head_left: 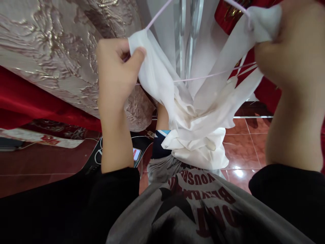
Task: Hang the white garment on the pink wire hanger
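A thin white cloth (177,108) hangs stretched between my hands, its lower part bunched in folds over my lap. My left hand (119,66) pinches its upper left edge between thumb and fingers. At the upper right, my right hand (291,44), partly cut off and smeared by motion, is closed on the other edge. Thin lilac cords (203,78) run out from the cloth's edges near both hands, and one crosses the gap between them. Whether the cloth is a bag or a garment I cannot tell.
Shiny embossed fabric (58,51) hangs at the left above red cloth (45,98). A pale panel with metal handles (189,40) stands ahead. A lit phone (136,154) and white-rimmed glasses (99,156) lie low left, above red floor tiles (240,145).
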The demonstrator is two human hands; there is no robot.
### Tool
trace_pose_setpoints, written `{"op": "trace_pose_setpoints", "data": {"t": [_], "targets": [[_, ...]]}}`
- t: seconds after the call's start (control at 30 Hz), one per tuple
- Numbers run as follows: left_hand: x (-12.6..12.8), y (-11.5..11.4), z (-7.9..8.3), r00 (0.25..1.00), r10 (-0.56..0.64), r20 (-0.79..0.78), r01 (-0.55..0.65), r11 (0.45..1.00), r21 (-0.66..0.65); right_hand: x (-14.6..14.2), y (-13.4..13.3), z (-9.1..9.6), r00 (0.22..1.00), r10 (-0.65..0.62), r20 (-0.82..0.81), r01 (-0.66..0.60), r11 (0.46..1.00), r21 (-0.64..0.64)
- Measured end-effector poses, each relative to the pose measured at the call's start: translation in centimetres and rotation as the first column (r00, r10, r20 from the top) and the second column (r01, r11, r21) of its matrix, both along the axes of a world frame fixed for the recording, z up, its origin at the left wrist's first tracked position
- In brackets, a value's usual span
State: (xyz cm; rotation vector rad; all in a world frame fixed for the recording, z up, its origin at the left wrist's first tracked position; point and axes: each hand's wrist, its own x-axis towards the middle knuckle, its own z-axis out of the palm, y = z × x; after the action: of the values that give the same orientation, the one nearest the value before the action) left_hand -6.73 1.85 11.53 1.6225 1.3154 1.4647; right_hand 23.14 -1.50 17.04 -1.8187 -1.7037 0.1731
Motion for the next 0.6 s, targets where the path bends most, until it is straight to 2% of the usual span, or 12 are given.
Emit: {"op": "trace_pose_setpoints", "data": {"t": [0.07,0.1,0.17,0.2,0.3,0.37,0.43,0.5,0.53,0.6], "targets": [[0.0,0.0,0.1,0.992,-0.009,-0.129,0.020,0.997,0.079,-0.8,-0.6,-0.3,0.968,0.022,0.252,-0.025,1.000,0.007],[0.0,0.0,0.1,0.987,-0.007,-0.164,0.022,0.995,0.095,-1.0,-1.0,-0.4,0.958,0.094,0.270,-0.097,0.995,-0.002],[0.1,-0.1,0.1,0.983,0.002,-0.182,0.012,0.997,0.076,-1.2,-2.2,-0.5,0.940,0.223,0.257,-0.232,0.973,0.008],[0.2,-0.2,0.1,0.983,0.007,-0.186,0.004,0.998,0.063,-1.2,-2.8,-0.4,0.938,0.246,0.245,-0.265,0.963,0.044],[0.6,-0.4,-0.1,0.970,0.029,-0.241,-0.003,0.994,0.108,-1.3,-3.7,-0.3,0.957,0.240,0.165,-0.271,0.942,0.199],[0.7,-0.3,-0.4,0.952,0.051,-0.301,0.004,0.984,0.179,-1.5,-2.7,-1.2,0.945,0.313,0.097,-0.327,0.904,0.275],[0.5,0.1,-0.9,0.933,0.073,-0.352,0.014,0.971,0.238,-1.7,-0.5,-3.2,0.896,0.435,0.089,-0.441,0.849,0.291],[0.1,0.9,-1.6,0.917,0.079,-0.392,0.047,0.952,0.303,-1.9,2.2,-6.2,0.836,0.527,0.154,-0.549,0.798,0.248],[-0.1,1.4,-2.1,0.915,0.085,-0.395,0.054,0.943,0.328,-2.1,3.3,-7.8,0.811,0.559,0.171,-0.584,0.788,0.194],[-0.4,2.2,-3.1,0.941,0.119,-0.318,0.002,0.934,0.357,-2.5,4.8,-10.7,0.816,0.545,0.194,-0.572,0.809,0.135]]}}
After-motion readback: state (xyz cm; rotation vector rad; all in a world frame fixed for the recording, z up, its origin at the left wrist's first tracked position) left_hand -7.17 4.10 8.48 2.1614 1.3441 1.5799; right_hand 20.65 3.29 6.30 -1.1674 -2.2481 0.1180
